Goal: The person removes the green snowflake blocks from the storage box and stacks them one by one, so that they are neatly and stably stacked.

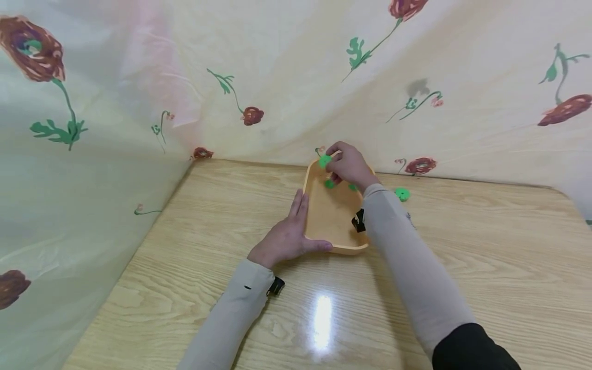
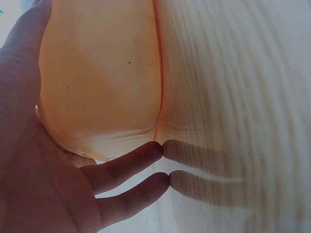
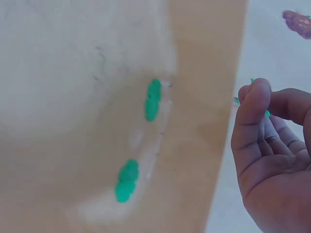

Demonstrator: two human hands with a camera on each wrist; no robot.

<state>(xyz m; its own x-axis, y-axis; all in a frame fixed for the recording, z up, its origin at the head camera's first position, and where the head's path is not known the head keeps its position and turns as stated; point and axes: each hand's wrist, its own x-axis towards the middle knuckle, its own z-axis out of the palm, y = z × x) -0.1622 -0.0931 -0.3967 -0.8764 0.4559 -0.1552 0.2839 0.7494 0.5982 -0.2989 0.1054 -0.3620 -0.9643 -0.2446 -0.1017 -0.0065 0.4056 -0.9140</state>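
An orange tray [image 1: 329, 221] rests on the table near the back wall. My left hand [image 1: 285, 239] lies against its front left corner, fingers stretched along the left side and the thumb along the front rim. My right hand [image 1: 352, 167] pinches a small green disc [image 1: 325, 161] between thumb and fingertips at the tray's far end. Only slivers of that disc show in the right wrist view. Two more green pieces lie inside the tray by its far wall, a disc [image 1: 329, 184] and another disc [image 1: 353, 187] partly covered by the right hand.
Outside the tray, a green disc [image 1: 402, 194] with small holes lies on the wooden table [image 1: 485, 246], right of the right forearm. A flowered sheet [image 1: 287, 77] hangs behind and to the left, meeting the table edge close beyond the tray.
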